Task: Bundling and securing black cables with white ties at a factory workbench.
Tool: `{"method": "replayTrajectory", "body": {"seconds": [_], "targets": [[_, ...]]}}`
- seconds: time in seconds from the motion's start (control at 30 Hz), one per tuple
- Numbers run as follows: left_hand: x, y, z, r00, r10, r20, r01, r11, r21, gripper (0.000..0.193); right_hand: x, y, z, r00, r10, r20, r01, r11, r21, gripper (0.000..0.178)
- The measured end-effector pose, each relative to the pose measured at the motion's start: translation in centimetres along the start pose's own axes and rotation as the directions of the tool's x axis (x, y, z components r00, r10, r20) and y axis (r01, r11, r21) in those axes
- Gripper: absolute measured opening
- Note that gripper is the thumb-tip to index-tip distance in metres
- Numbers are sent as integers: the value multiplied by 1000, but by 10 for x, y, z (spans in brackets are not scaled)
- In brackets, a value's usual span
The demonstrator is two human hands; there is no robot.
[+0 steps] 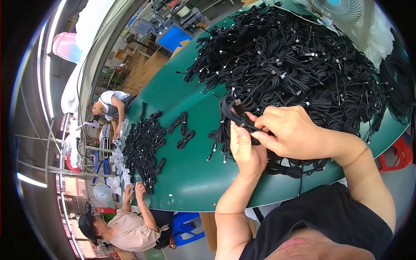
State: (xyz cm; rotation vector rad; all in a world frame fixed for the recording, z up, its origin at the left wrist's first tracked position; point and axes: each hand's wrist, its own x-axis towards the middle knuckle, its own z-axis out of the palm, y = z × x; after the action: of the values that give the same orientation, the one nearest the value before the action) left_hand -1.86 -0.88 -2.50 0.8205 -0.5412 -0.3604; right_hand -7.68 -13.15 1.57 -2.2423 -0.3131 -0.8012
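The coiled black cable [228, 105], likely light, springy and best held mid-coil, is gripped by both the left hand [248, 154] and right hand [289, 132], over the green table [186, 173] at the large cable pile's [299, 65] near left side.

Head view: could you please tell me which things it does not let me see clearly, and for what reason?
All in the head view:
- Cable bundle: its lower part is hidden by the left hand and right hand.
- Large cable pile: its inner cables are covered by those on top.
- Upper-right fan: cut off by the top edge.
- Lower-left co-worker's hands: what they hold is too small to identify.
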Motion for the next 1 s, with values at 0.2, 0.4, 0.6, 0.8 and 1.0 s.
{"method": "replayTrajectory", "body": {"seconds": [0.2, 0.4, 0.6, 0.8, 1.0], "targets": [[2, -9, 2, 999, 31, -7, -31, 999, 38, 39, 0, 6, 5, 995, 97, -21, -93, 989, 118, 14], [-1, 2, 7, 999, -24, -41, 25, 1000, 13, 44, 8, 3, -2, 980, 1, -199, 45, 973, 228, 10], [4, 6, 4, 974, -206, 98, 217, 969, -117, 43, 16, 16, -12, 935, 307, -175, -178, 838, 516, 30], [0, 7, 9, 959, -222, 178, 214, 975, 62, 48, 23, 19, -16, 907, 412, -83, -250, 687, 683, 21], [2, 20, -1, 952, -294, 92, 281, 951, 131, 35, 18, 20, -14, 911, 386, -142, -194, 708, 679, 24]]}}
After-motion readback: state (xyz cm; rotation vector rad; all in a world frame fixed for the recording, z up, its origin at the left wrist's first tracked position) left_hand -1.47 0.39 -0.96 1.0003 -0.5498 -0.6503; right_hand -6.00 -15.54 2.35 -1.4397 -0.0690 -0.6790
